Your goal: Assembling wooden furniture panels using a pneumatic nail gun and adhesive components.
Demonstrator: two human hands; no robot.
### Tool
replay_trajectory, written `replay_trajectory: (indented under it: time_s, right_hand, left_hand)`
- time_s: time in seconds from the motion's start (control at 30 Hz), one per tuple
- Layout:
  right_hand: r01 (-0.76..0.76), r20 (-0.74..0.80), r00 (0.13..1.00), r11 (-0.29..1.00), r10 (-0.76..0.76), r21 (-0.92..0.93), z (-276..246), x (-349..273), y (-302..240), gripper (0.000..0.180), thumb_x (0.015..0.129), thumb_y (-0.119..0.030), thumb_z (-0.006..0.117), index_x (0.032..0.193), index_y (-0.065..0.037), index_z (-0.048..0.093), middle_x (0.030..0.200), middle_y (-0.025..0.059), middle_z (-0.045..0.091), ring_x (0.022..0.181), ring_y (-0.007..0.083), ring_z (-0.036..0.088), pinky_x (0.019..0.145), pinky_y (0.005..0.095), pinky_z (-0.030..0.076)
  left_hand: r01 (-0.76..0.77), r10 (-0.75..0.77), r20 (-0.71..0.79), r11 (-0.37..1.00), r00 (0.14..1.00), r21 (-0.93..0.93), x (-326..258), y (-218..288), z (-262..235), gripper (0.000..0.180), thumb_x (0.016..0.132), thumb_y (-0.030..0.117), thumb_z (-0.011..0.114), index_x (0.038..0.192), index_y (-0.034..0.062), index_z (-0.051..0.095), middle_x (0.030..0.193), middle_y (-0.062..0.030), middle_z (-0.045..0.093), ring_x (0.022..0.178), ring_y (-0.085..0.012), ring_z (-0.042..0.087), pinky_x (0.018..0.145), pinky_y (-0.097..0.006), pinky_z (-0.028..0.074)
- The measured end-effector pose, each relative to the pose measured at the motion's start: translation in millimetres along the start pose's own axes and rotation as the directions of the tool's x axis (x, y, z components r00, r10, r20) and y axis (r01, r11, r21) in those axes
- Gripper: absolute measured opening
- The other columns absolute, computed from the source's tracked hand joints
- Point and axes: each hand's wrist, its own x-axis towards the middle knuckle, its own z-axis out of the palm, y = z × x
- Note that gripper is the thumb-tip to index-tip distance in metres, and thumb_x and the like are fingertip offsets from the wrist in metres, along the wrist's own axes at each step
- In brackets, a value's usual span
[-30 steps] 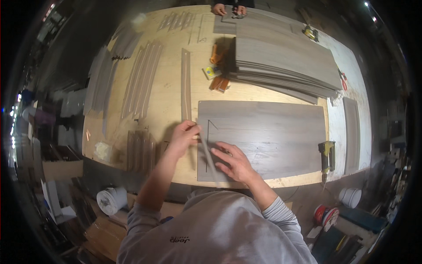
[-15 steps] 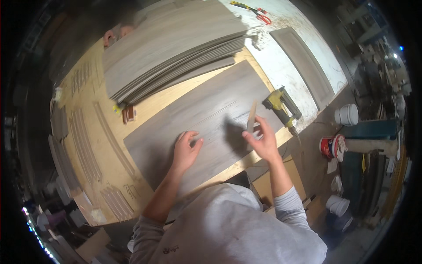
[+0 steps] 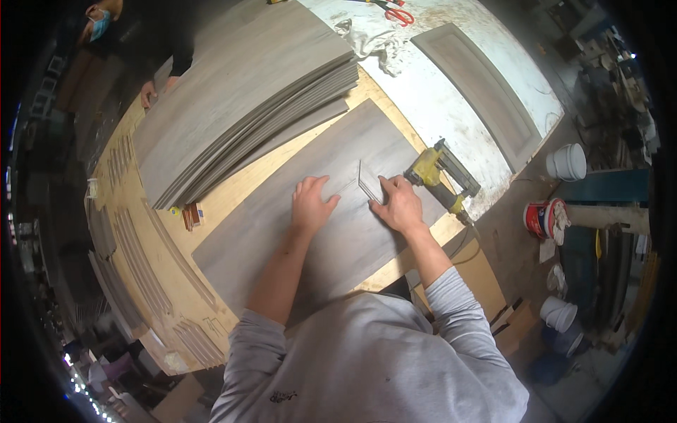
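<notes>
A grey wood-grain panel (image 3: 282,243) lies flat on the pale plywood worktop before me. My right hand (image 3: 400,206) pinches a thin, flat piece with slanted ends (image 3: 367,178) between thumb and fingers, low over the panel. Its exact kind cannot be made out. To the left of it, my left hand (image 3: 312,204) is held over the panel, thumb and fingers apart, with nothing in it. A yellow and black nail gun (image 3: 438,173) lies by the panel's right end, close to my right hand, with its hose trailing toward me.
Beyond the panel rises a stack of similar panels (image 3: 247,92); a co-worker's hand (image 3: 148,93) is at its far-left edge. Narrow strips (image 3: 141,257) lie on the left. On the white surface at right are a framed panel (image 3: 479,92), a rag (image 3: 377,46) and red-handled scissors (image 3: 400,15).
My right hand has moved left and lowered the thin piece toward the panel. The left hand has shifted slightly right and farther away. The view has shifted, and more of the co-worker shows.
</notes>
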Motion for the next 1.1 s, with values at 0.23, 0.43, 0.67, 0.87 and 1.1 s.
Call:
replay_trajectory:
  time_s: [0.23, 0.43, 0.67, 0.87, 1.1]
  right_hand:
    - [0.017, 0.036, 0.999, 1.000, -0.017, 0.003, 0, 14, -8, 0.064, 0.079, -0.036, 0.081, 0.133, -0.007, 0.064, 0.112, 0.0124, 0.061, 0.106, 0.0327, 0.061, 0.088, 0.0430, 0.053]
    - [0.044, -0.116, 0.993, 0.993, -0.031, 0.107, 25, 36, -18, 0.059, 0.080, -0.031, 0.082, 0.130, -0.006, 0.065, 0.106, 0.0130, 0.063, 0.103, 0.0336, 0.061, 0.087, 0.0438, 0.052]
    - [0.091, -0.273, 0.961, 0.986, -0.049, 0.141, 47, 37, -15, 0.050, 0.078, -0.027, 0.083, 0.119, -0.002, 0.070, 0.098, 0.0126, 0.062, 0.095, 0.0329, 0.060, 0.083, 0.0419, 0.050]
    - [0.120, -0.261, 0.962, 0.980, -0.077, 0.156, 45, 41, -13, 0.050, 0.078, -0.023, 0.085, 0.118, 0.002, 0.070, 0.092, 0.0121, 0.061, 0.090, 0.0298, 0.059, 0.081, 0.0384, 0.049]
    - [0.121, -0.263, 0.962, 0.980, -0.076, 0.158, 45, 43, -13, 0.050, 0.077, -0.022, 0.085, 0.119, 0.002, 0.070, 0.093, 0.0126, 0.061, 0.091, 0.0305, 0.059, 0.083, 0.0390, 0.049]
  left_hand:
    - [0.020, -0.022, -0.036, 0.999, 0.999, -0.043, 3, -3, 6, 0.050, 0.078, 0.024, 0.084, 0.122, 0.0080, 0.066, 0.121, -0.0139, 0.061, 0.116, -0.0350, 0.056, 0.099, -0.044, 0.047]
    - [-0.014, 0.011, -0.035, 0.996, 0.999, -0.091, 12, 9, 0, 0.048, 0.078, 0.023, 0.084, 0.120, 0.0079, 0.067, 0.117, -0.0126, 0.061, 0.113, -0.0351, 0.056, 0.097, -0.045, 0.047]
    - [-0.025, 0.023, -0.041, 0.998, 0.999, -0.058, 11, 7, 3, 0.049, 0.080, 0.027, 0.082, 0.122, 0.0101, 0.066, 0.111, -0.0075, 0.059, 0.109, -0.0306, 0.053, 0.094, -0.044, 0.041]
    - [-0.035, 0.034, -0.014, 0.997, 0.999, -0.062, 14, 8, 1, 0.048, 0.081, 0.026, 0.081, 0.123, 0.0088, 0.065, 0.108, -0.0079, 0.058, 0.106, -0.0303, 0.053, 0.090, -0.043, 0.041]
    - [-0.039, 0.040, 0.001, 0.997, 0.999, -0.060, 16, 6, 2, 0.048, 0.082, 0.026, 0.081, 0.123, 0.0087, 0.065, 0.108, -0.0079, 0.058, 0.107, -0.0297, 0.053, 0.090, -0.043, 0.041]
